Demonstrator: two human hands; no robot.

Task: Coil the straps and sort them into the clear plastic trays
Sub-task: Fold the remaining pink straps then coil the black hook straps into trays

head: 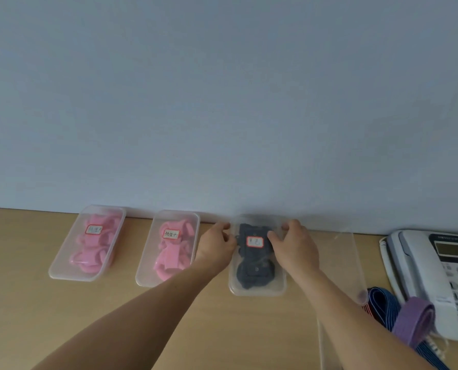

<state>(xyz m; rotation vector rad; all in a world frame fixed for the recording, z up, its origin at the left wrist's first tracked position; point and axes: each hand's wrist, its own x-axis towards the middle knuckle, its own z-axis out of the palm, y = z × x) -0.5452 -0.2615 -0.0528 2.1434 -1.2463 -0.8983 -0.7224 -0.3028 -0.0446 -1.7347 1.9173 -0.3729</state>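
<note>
wall (222,89): plain pale blue-grey | desk (35,316): light wood, against wall | light: soft, even

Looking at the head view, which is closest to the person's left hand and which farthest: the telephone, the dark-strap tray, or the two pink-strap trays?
1. dark-strap tray, gripped by the left hand.
2. middle pink tray, just to that hand's left.
3. far-left pink tray, farther left.
4. telephone, at the far right.
</note>
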